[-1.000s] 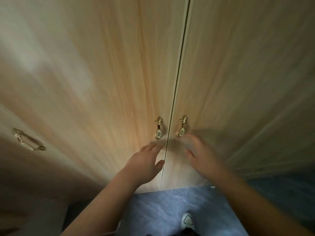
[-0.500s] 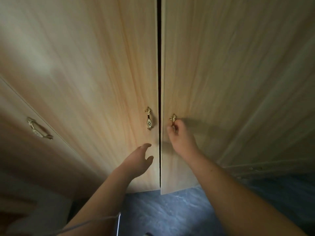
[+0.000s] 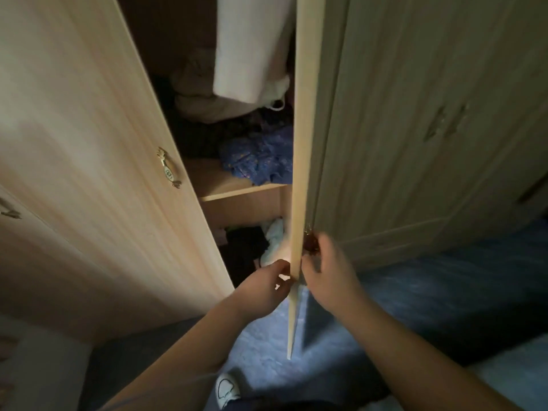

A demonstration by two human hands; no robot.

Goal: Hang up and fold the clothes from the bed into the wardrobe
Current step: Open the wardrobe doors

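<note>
The wardrobe's right door (image 3: pixel 299 143) stands swung out, edge-on to me. My left hand (image 3: pixel 264 287) grips its front edge low down, fingers curled round it. On the door's outer face my right hand (image 3: pixel 327 269) curls round the small brass handle (image 3: pixel 309 243). Inside the wardrobe (image 3: pixel 237 192) a white garment (image 3: pixel 249 48) hangs above a beige heap (image 3: pixel 207 105). A blue patterned cloth (image 3: pixel 258 161) lies on the shelf. Dark clothes and a pale blue cloth (image 3: pixel 274 237) fill the lower compartment.
The left door (image 3: pixel 89 143) stays closed, its brass handle (image 3: pixel 169 170) facing me. Another handle (image 3: pixel 9 210) shows at the far left. A panelled door (image 3: pixel 430 129) lies right. Below are a blue floor (image 3: pixel 267 336) and my white shoe (image 3: pixel 226 388).
The right door has swung from barely cracked to wide open, showing the wardrobe's inside. My left hand rose from open air onto the door's edge; my right stayed at the handle.
</note>
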